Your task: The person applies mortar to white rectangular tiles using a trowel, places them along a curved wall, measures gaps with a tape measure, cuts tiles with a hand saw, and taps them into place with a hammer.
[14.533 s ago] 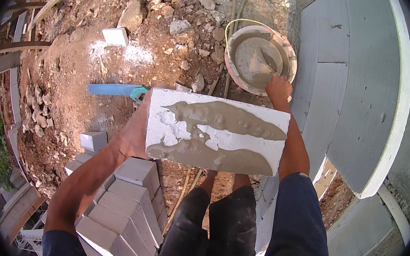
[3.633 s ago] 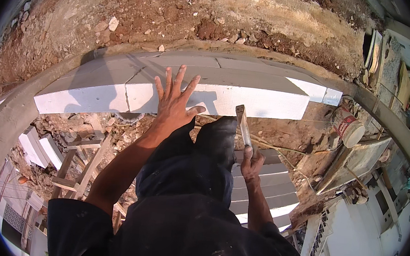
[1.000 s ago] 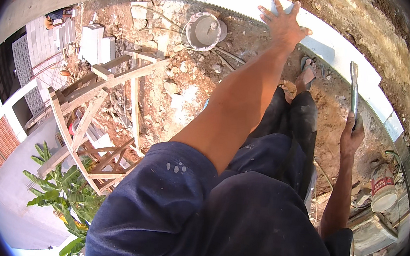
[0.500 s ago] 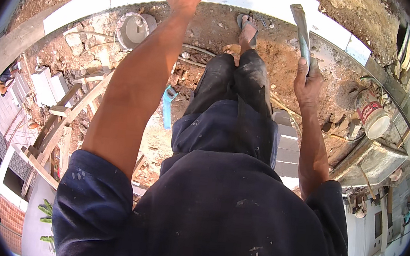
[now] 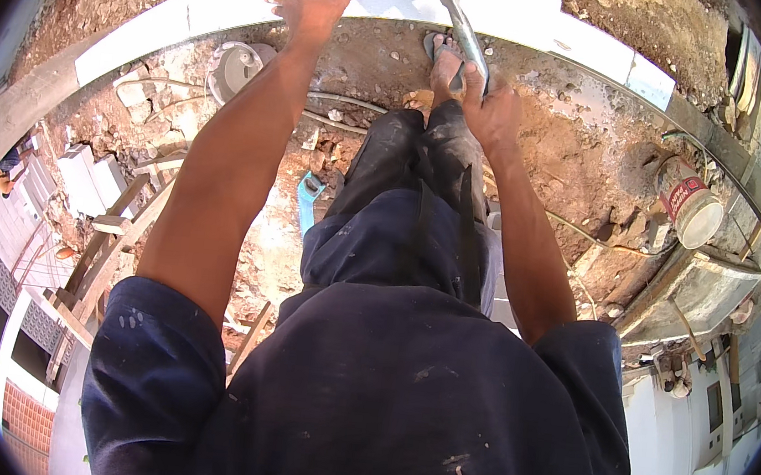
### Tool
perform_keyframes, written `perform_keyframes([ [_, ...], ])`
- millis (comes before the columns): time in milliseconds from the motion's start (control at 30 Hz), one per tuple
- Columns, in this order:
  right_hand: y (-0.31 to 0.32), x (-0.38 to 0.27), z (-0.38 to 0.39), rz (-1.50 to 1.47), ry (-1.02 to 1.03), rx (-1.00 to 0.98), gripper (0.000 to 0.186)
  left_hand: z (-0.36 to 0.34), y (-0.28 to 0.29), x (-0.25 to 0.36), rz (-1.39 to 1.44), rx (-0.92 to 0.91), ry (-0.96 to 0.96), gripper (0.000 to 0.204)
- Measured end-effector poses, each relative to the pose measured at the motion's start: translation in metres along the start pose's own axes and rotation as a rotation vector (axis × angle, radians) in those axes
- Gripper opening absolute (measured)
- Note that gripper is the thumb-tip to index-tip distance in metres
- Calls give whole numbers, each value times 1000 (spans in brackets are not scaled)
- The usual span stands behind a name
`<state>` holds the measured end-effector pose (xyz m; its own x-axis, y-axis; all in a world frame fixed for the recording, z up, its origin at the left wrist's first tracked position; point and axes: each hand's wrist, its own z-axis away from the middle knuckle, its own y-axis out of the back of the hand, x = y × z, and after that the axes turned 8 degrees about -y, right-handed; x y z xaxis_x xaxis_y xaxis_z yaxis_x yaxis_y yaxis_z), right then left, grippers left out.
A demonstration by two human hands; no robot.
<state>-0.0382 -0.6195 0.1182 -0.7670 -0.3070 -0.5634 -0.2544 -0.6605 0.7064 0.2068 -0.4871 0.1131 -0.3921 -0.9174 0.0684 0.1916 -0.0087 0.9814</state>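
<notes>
A curved-looking row of white blocks (image 5: 503,7) runs across the top of the view, on a grey concrete beam (image 5: 57,74). My left hand (image 5: 315,10), fingers spread wide, is at the row's near side with nothing in it; whether the fingertips touch the blocks I cannot tell. My right hand (image 5: 495,116) is wrapped round the lower end of a long flat grey metal tool (image 5: 460,25), seen nearly edge-on, perhaps a trowel. The tool tilts up and left, its far end overlapping the white blocks in view. My sandalled foot (image 5: 446,61) stands just below it.
A bucket of grey mix (image 5: 233,74) sits under my left forearm, near a hose (image 5: 348,102). A light-blue-handled saw (image 5: 309,196) lies on rubble. Wooden beams (image 5: 110,243) lean at left; a tipped bucket (image 5: 696,217) and a trough (image 5: 695,295) are at right. Another person (image 5: 7,172) shows far left.
My right hand has swung left and forward with the metal tool, from the right side to beside my foot. My left hand has shifted slightly left, its fingers still spread.
</notes>
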Motion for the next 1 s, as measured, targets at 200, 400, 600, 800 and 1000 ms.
perform_keyframes([
  [200, 25, 22, 23, -151, -133, -98, 59, -4, -6, -13, 247, -126, 43, 99],
  [400, 63, 146, 95, -487, -522, -236, 40, -4, -6, -3, 273, -147, 79, 102],
  [600, 100, 163, 33, -1090, -876, -55, 21, -3, 2, -4, 315, -152, 102, 100],
  [800, 55, 193, -68, -1543, -827, 76, 17, -5, 1, -1, 302, -169, 66, 103],
  [1000, 60, 99, -25, -1071, -717, -314, 29, -5, -1, -4, 268, -166, 55, 101],
])
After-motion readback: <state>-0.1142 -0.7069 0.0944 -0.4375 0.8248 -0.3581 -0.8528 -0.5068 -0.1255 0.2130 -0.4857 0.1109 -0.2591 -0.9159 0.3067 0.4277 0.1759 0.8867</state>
